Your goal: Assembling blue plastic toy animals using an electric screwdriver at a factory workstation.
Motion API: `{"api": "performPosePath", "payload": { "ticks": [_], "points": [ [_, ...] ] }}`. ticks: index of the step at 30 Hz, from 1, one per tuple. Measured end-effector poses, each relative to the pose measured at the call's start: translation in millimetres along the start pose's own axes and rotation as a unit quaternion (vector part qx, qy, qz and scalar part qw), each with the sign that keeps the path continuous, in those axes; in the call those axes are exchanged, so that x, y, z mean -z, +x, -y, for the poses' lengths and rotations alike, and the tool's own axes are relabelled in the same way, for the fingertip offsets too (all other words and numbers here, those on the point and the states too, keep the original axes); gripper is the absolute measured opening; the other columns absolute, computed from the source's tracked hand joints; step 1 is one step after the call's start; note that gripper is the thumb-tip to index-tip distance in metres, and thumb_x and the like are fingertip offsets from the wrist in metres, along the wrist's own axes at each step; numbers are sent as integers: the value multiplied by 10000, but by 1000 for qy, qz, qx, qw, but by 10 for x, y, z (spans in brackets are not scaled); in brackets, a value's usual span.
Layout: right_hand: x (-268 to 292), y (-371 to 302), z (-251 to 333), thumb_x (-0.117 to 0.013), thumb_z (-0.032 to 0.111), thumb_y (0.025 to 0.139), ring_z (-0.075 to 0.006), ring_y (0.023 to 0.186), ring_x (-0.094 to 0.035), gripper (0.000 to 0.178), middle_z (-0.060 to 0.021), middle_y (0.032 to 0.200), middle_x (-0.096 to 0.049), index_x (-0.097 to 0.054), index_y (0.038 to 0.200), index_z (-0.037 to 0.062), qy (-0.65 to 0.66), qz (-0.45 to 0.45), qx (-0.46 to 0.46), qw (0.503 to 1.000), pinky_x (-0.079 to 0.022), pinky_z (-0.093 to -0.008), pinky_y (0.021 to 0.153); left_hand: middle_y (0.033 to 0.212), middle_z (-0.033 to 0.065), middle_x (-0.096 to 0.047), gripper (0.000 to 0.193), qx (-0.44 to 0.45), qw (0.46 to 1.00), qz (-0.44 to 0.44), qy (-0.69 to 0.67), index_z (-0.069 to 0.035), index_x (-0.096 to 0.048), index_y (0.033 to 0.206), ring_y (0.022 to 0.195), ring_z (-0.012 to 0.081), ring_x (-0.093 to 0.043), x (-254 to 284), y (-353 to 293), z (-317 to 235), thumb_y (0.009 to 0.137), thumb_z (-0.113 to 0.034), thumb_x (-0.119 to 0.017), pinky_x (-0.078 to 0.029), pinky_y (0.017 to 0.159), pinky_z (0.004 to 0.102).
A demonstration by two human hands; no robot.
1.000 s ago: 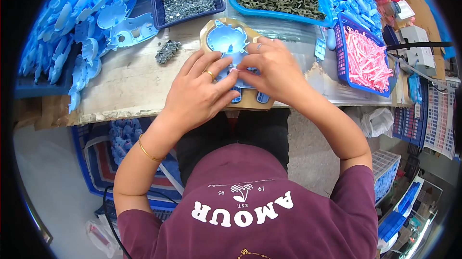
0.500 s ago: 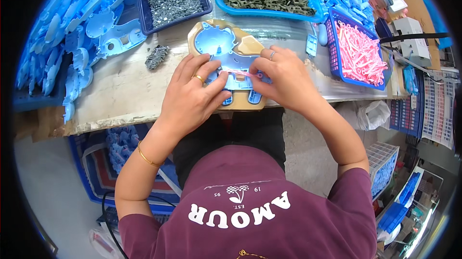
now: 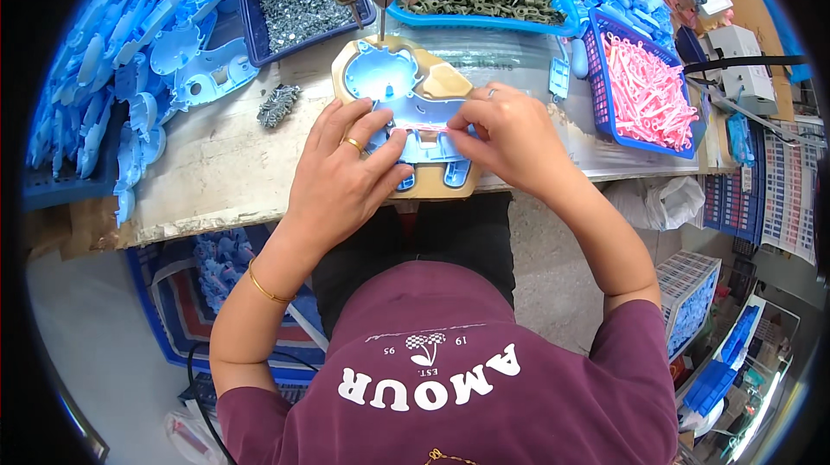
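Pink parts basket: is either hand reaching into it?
No. Both the left hand and right hand rest on the blue plastic part in the tan jig, away from the pink parts basket.
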State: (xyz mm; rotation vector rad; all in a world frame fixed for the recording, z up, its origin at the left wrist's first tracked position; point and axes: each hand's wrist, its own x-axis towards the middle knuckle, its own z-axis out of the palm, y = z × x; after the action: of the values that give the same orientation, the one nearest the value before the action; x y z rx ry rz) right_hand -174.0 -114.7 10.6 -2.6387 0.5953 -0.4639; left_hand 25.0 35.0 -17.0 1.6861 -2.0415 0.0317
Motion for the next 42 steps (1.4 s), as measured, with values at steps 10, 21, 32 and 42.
{"api": "performPosePath", "payload": {
  "ticks": [10, 21, 32, 42],
  "points": [
    [115, 580, 398, -779, 107, 813, -253, 726, -618, 181, -65, 773, -623, -702, 966, 50, 67, -125, 66, 988, -517, -356, 684, 1229, 109, -612, 303, -6, 1000, -25, -15, -80, -692, 1074, 1254, 338, -511, -20, 5, 20, 861, -290, -745, -379, 1120, 515],
    [141, 2206, 611, -751, 51, 788, -491, 1170, -549, 803, -298, 1361, -457, -327, 1468, -13, -85, -503, 142, 848, -509, -516, 942, 1119, 101, -670, 212, -14, 994, -86, -69, -42, -711, 969, 1104, 306, -600, 41, 71, 114, 868, -226, -737, -497, 964, 425],
    [510, 2569, 678, -830, 120, 769, -262, 813, -674, 621, -102, 928, -651, -499, 1289, 36, 117, -443, 119, 881, -551, -380, 709, 1001, 77, -701, 142, 46, 979, -171, -96, -72, -701, 984, 976, 297, -643, 187, 205, 466, 880, -169, -712, -531, 864, 416],
    [889, 1943, 864, -813, 393, 887, -108, 853, -623, 518, -32, 956, -626, -589, 1164, 17, 354, 14, 34, 935, -500, -253, 737, 962, 56, -675, 166, 108, 992, 44, 43, -130, -704, 1026, 1016, 295, -615, 135, 913, 1564, 873, -192, -725, -522, 865, 429]
  ]
}}
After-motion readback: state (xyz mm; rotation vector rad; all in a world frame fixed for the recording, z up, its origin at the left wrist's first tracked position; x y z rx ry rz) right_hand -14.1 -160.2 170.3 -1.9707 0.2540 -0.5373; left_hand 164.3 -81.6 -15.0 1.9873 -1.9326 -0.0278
